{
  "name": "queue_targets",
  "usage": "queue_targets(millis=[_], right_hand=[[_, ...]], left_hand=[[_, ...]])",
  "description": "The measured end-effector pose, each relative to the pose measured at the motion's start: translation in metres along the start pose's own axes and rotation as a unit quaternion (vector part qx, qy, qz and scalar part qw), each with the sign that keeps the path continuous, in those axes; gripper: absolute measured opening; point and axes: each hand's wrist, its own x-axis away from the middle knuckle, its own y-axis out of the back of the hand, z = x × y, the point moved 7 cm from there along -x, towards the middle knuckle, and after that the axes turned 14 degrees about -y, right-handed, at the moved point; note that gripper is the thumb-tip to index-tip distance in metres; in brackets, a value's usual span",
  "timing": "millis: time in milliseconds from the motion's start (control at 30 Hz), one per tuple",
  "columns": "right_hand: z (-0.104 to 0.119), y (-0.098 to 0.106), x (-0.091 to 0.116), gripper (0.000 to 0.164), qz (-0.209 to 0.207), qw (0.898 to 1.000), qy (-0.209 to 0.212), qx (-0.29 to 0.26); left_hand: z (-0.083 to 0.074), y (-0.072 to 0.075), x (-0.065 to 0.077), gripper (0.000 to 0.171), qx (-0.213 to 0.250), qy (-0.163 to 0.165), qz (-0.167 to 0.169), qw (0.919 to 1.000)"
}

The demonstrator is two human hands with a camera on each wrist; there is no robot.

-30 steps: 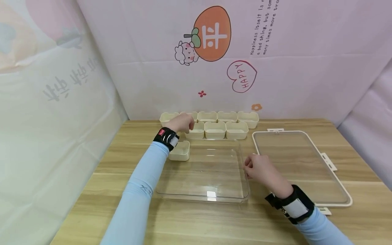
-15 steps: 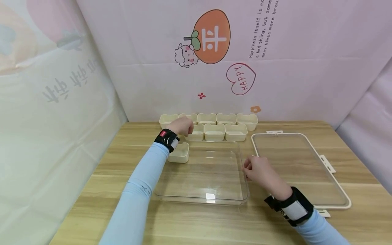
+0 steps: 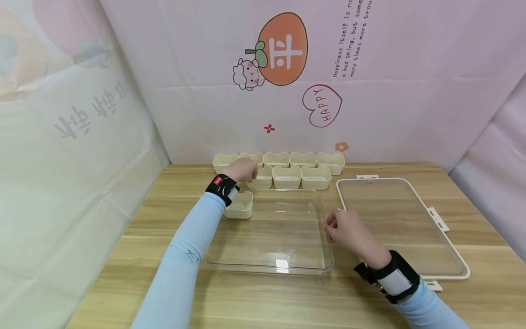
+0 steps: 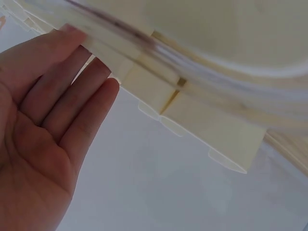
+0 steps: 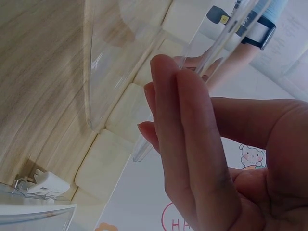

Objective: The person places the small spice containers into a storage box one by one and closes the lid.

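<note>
In the head view my left hand (image 3: 243, 170) is at the left end of the front row of small cream boxes, beside a cream box (image 3: 260, 179). The left wrist view shows my thumb and fingers (image 4: 98, 106) at the edge of a pale box, pinching its wall; the hand covers much of that box from above. My right hand (image 3: 347, 228) pinches the right wall of a clear plastic bin (image 3: 269, 269). From the right wrist, thumb and fingertips (image 5: 166, 65) meet at the clear wall. One cream box (image 3: 239, 211) sits in the bin's back left corner.
A back row of cream boxes (image 3: 332, 163) stands against the printed cloth wall (image 3: 205, 119). Right of the bin lies a clear lid (image 3: 402, 228) with a white rim and side clips (image 3: 439, 219). All rest on a wooden table (image 3: 263, 301).
Both hands hold nearly the same place throughout. The whole head view shifts slightly downward, then a little left; bin, boxes and lid keep their arrangement.
</note>
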Motion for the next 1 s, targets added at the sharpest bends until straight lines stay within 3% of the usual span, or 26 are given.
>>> queue_targets(millis=[333,600,833,1000], right_hand=[[0.001,0.000,0.001,0.006,0.003,1.000,-0.003,-0.007],[0.001,0.000,0.000,0.006,0.005,1.000,-0.003,-0.007],[0.001,0.000,0.000,0.007,0.005,1.000,0.000,-0.002],[0.000,0.000,0.001,0.007,0.009,1.000,-0.006,-0.001]], left_hand=[[-0.001,0.003,0.002,0.023,-0.004,-0.002,-0.017,0.9998],[-0.002,0.008,0.002,0.037,-0.019,-0.020,-0.038,0.9989],[-0.006,0.011,0.006,0.039,-0.008,-0.046,-0.053,0.9975],[-0.010,0.016,0.012,0.038,-0.007,-0.047,-0.061,0.9970]])
